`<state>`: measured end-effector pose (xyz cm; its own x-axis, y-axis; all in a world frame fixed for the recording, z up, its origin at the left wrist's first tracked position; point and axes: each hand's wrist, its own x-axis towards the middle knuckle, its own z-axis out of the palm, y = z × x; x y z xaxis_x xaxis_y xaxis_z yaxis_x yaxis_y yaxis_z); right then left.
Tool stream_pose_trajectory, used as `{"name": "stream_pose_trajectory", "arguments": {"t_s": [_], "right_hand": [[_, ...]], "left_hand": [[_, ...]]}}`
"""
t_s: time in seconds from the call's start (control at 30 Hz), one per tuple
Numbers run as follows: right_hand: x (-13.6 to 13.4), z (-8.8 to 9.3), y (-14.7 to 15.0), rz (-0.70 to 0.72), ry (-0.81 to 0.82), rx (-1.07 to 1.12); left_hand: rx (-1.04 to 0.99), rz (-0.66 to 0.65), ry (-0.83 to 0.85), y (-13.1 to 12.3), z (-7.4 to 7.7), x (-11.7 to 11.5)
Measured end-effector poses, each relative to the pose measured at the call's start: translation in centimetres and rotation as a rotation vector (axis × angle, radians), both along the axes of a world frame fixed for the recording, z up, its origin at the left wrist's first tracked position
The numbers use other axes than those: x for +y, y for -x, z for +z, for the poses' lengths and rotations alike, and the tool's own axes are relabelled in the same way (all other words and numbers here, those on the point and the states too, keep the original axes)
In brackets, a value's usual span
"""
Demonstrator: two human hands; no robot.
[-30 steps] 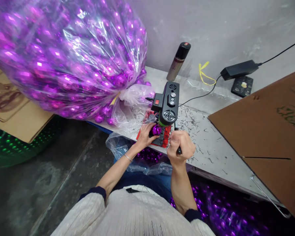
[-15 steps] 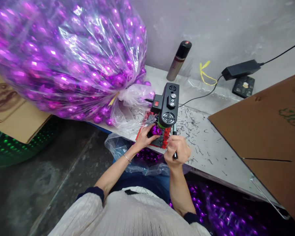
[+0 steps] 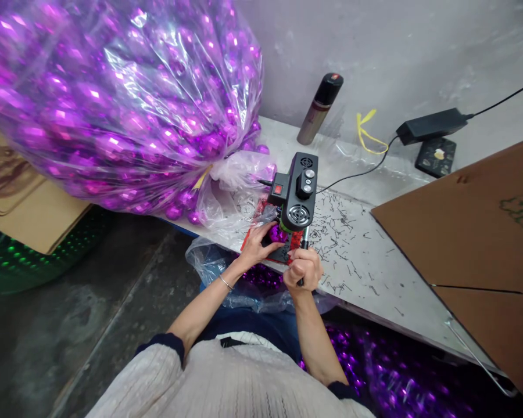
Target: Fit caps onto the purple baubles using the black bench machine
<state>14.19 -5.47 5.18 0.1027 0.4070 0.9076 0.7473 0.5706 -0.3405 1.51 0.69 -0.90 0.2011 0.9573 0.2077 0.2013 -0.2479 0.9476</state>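
Observation:
A shiny purple bauble (image 3: 278,233) sits under the head of a small black bench machine (image 3: 302,191). My left hand (image 3: 258,245) grips the bauble from the left, thumb in front and fingers behind. Wrapped round the black grip of the machine's lever (image 3: 305,239) is my right hand (image 3: 304,269), closed in a fist. The machine has a red switch (image 3: 278,189) on its left side and stands on a dark base over a red mat (image 3: 295,239). The machine's head hides the top of the bauble.
A huge clear bag (image 3: 126,110) of purple baubles fills the left. Behind the machine stands a spray can (image 3: 319,109); a power adapter (image 3: 433,125) lies to the right. Short dark scraps litter the white table (image 3: 375,273). A cardboard box (image 3: 470,232) borders the right side.
My right hand has swung the lever a little to the left and toward me. My left hand stays on the bauble at the machine.

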Motion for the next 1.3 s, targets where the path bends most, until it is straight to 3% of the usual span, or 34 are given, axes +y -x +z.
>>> {"name": "stream_pose_trajectory", "arguments": {"t_s": [0.37, 0.5, 0.6, 0.7, 0.87, 0.97, 1.03, 1.13, 1.23, 1.27, 1.3], "right_hand": [[0.8, -0.8, 0.1, 0.03, -0.083, 0.05], [1.1, -0.9, 0.0, 0.033, -0.114, -0.028], [0.9, 0.0, -0.1, 0.028, -0.129, -0.046], [0.5, 2.4, -0.1, -0.023, -0.041, -0.006], [-0.1, 6.5, -0.3, -0.001, 0.08, 0.062], [-0.2, 6.4, -0.2, 0.008, 0.077, 0.023], [-0.3, 5.7, -0.1, 0.002, 0.073, 0.001], [-0.5, 5.0, 0.1, 0.006, 0.066, 0.006], [-0.6, 5.2, 0.2, 0.012, 0.062, 0.004], [-0.6, 5.3, 0.2, 0.013, 0.061, -0.002], [-0.6, 5.5, 0.2, 0.012, 0.061, -0.007]], "left_hand": [[0.023, -0.007, -0.048, 0.0, 0.0, 0.2], [0.041, -0.007, -0.064, -0.1, -0.2, 0.1], [0.062, -0.008, -0.086, -0.3, -0.5, 0.4], [0.091, -0.018, -0.139, -0.2, -0.7, 0.3], [0.236, -0.097, -0.379, 1.5, -1.5, -3.4], [0.357, -0.19, -0.549, 3.1, -2.3, -6.7], [0.337, -0.209, -0.616, 3.9, -2.5, -7.3], [0.187, -0.028, -0.426, 4.2, -1.1, -3.3], [-0.1, 0.225, 0.085, 3.9, 1.7, 5.0], [-0.248, 0.23, 0.271, 3.9, 2.6, 7.9], [-0.295, 0.189, 0.34, 3.8, 3.3, 10.6]]}}
